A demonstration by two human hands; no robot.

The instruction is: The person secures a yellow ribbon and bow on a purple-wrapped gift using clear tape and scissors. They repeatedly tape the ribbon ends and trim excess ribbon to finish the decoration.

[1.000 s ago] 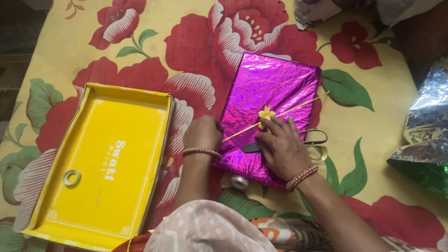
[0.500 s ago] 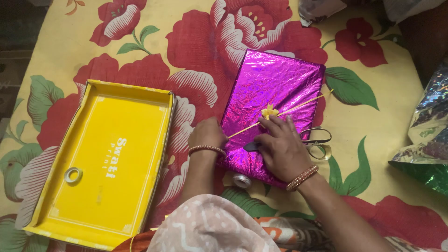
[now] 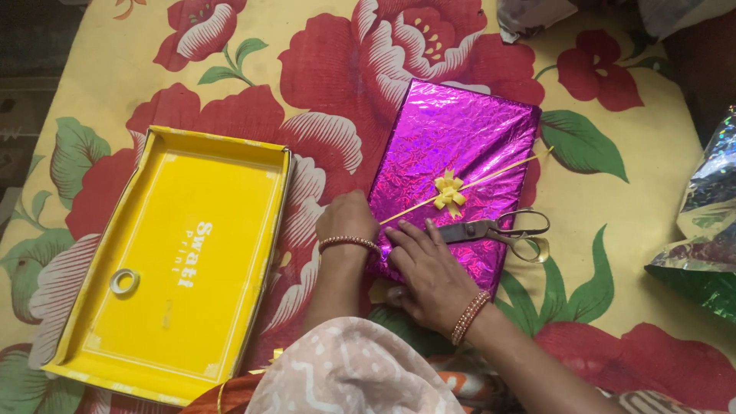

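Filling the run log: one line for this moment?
left hand: on purple gift edge | right hand: flat on gift | scissors: lying on gift | yellow bow: uncovered

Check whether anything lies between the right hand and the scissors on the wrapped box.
Nothing visible does. The right hand rests on the shiny magenta foil-wrapped box, and the metal scissors lie on the box just beyond its fingertips, with only bare foil between.

Bed (image 3: 115,69) covered by yellow sheet with red flowers, green leaves. Laid directly on it: open yellow box lid (image 3: 180,261) at left, purple foil-wrapped parcel (image 3: 460,146) at centre, silver-green foil wrap (image 3: 701,238) at right edge, crumpled foil (image 3: 529,17) at top.
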